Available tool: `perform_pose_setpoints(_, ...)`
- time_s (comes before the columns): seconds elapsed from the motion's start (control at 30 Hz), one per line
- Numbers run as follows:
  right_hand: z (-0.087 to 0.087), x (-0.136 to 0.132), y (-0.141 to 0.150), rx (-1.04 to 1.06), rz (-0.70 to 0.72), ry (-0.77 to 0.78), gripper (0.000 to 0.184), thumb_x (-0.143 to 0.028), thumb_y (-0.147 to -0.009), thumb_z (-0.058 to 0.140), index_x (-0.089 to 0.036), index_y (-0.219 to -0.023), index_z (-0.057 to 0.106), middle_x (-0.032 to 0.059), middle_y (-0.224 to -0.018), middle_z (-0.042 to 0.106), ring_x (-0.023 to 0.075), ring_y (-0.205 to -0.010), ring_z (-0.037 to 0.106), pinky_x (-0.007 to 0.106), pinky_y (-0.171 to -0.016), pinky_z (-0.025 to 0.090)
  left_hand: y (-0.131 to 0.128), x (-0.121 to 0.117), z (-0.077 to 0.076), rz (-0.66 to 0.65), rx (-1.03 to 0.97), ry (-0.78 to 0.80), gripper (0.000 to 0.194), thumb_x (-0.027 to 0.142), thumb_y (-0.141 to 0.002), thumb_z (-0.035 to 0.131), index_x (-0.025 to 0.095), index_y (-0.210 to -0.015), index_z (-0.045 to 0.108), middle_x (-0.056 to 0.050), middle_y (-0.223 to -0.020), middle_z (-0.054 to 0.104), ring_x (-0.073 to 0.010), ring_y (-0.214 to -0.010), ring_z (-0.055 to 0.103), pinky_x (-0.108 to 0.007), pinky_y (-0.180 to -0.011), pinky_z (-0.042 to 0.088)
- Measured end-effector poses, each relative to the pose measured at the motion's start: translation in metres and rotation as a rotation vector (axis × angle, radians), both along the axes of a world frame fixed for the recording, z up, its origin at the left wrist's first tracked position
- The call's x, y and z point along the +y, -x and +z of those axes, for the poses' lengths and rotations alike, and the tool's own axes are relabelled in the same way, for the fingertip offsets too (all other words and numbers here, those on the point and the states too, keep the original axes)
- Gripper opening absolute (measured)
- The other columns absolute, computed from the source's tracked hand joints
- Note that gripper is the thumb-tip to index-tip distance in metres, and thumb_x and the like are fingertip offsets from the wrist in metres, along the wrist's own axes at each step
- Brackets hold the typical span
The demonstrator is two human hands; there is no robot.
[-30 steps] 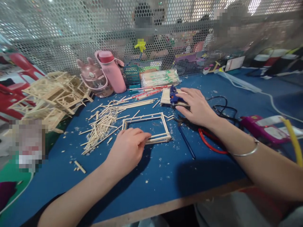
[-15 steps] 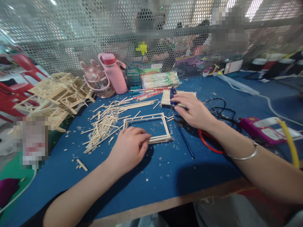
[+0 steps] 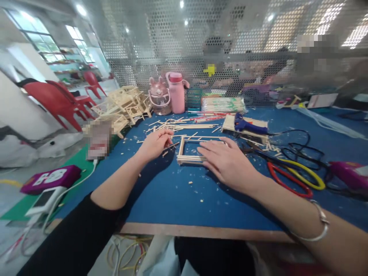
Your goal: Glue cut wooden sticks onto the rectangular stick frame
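I've got one pale, rectangular wooden-stick frame (image 3: 192, 158) on the blue tabletop (image 3: 178, 203), my right hand (image 3: 225, 163) loosely spread over its right end, left hand (image 3: 155, 145) half-curled near loose sticks (image 3: 198, 126), either's hold unclear to me, one blue glue gun (image 3: 244, 124) and two pink bottles (image 3: 176, 96) beyond.

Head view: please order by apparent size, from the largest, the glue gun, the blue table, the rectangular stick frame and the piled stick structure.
1. Blue table
2. Piled stick structure
3. Rectangular stick frame, by outline; partly hidden by the right hand
4. Glue gun
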State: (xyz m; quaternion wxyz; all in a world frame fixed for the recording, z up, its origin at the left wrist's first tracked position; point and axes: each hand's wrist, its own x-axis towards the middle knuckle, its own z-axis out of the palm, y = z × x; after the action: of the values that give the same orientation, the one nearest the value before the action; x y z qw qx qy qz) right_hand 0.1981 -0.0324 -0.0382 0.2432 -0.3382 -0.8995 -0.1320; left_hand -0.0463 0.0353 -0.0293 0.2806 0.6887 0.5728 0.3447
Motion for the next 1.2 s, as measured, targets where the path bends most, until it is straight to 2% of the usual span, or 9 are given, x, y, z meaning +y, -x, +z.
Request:
perform_pose_setpoints(0.1,-0.011,-0.002,0.014,-0.097,-0.012,-0.026,0.033,-0.021,-0.093,0.039,-0.013,-0.122,0.053,0.0121,-0.127,0.057,0.0248,-0.114,0.051,0.047,-0.1,0.025,-0.003,-0.001,-0.011,-0.041,-0.094,0.108,0.027,0.031,-0.085,0.042,0.016,-0.102,0.057,-0.004,-0.076,0.063,-0.0109,-0.058,0.057,-0.021,-0.052,0.046)
perform_pose_setpoints(0.23,-0.016,0.003,0.012,-0.136,-0.083,-0.011,0.031,-0.014,-0.091,0.04,-0.017,-0.116,0.058,0.0081,-0.103,0.069,0.0209,-0.093,0.059,0.047,-0.099,0.022,-0.012,-0.006,-0.014,-0.128,-0.029,0.106,0.037,0.034,-0.086,0.043,0.019,-0.117,0.054,-0.003,-0.077,0.063,-0.0108,-0.058,0.056,-0.02,-0.049,0.043)
perform_pose_setpoints(0.33,-0.015,0.005,0.007,-0.152,-0.112,-0.015,0.03,-0.012,-0.09,0.041,-0.02,-0.11,0.062,0.0045,-0.087,0.07,0.0186,-0.082,0.059,0.046,-0.099,0.02,-0.013,-0.007,-0.011,-0.225,0.144,0.012,0.036,0.036,-0.087,0.041,0.02,-0.112,0.061,-0.003,-0.077,0.065,-0.0131,-0.064,0.057,-0.023,-0.058,0.044)
perform_pose_setpoints(0.5,-0.012,0.004,0.004,-0.134,-0.126,-0.027,0.029,-0.017,-0.091,0.04,-0.021,-0.102,0.066,0.0024,-0.072,0.067,0.016,-0.071,0.055,0.042,-0.098,0.021,-0.011,-0.007,-0.008,-0.259,0.304,-0.143,0.032,0.032,-0.087,0.041,0.022,-0.101,0.068,-0.004,-0.101,0.069,-0.0188,-0.087,0.059,-0.029,-0.078,0.042)
perform_pose_setpoints(0.6,-0.012,0.004,0.004,-0.111,-0.116,-0.028,0.029,-0.02,-0.092,0.039,-0.022,-0.1,0.067,0.0023,-0.072,0.067,0.0155,-0.07,0.054,0.041,-0.097,0.02,-0.011,-0.007,-0.009,-0.262,0.312,-0.141,0.032,0.031,-0.086,0.041,0.022,-0.104,0.067,-0.004,-0.1,0.069,-0.0187,-0.086,0.06,-0.029,-0.078,0.042)
perform_pose_setpoints(0.7,-0.014,0.005,0.003,-0.104,-0.104,-0.014,0.029,-0.021,-0.092,0.039,-0.021,-0.102,0.066,0.0028,-0.074,0.068,0.0162,-0.072,0.055,0.041,-0.097,0.02,-0.013,-0.007,-0.009,-0.244,0.3,-0.123,0.032,0.031,-0.086,0.042,0.021,-0.105,0.067,-0.003,-0.086,0.069,-0.0163,-0.074,0.059,-0.027,-0.071,0.043)
perform_pose_setpoints(0.87,-0.018,0.006,0.002,-0.123,-0.084,0.013,0.032,-0.014,-0.09,0.039,-0.019,-0.111,0.062,0.0054,-0.082,0.069,0.0173,-0.076,0.057,0.042,-0.098,0.02,-0.019,-0.011,-0.006,-0.229,0.125,0.098,0.036,0.027,-0.085,0.043,0.017,-0.114,0.06,0.002,-0.056,0.058,-0.0103,-0.047,0.051,-0.022,-0.05,0.04)
perform_pose_setpoints(1.0,-0.019,0.006,0.002,-0.142,-0.079,0.02,0.034,-0.012,-0.089,0.038,-0.017,-0.113,0.061,0.0067,-0.085,0.069,0.0185,-0.079,0.057,0.044,-0.098,0.019,-0.021,-0.012,-0.005,-0.223,0.024,0.144,0.033,0.025,-0.082,0.047,0.014,-0.111,0.061,0.003,-0.052,0.055,-0.0085,-0.045,0.05,-0.02,-0.049,0.04)
perform_pose_setpoints(1.2,-0.019,0.006,0.001,-0.134,-0.077,0.008,0.035,-0.011,-0.089,0.038,-0.018,-0.115,0.06,0.0064,-0.087,0.07,0.0189,-0.081,0.057,0.047,-0.1,0.016,-0.02,-0.011,-0.006,-0.236,0.024,0.135,0.032,0.026,-0.081,0.048,0.014,-0.109,0.061,0.003,-0.053,0.055,-0.0088,-0.045,0.049,-0.021,-0.048,0.039)
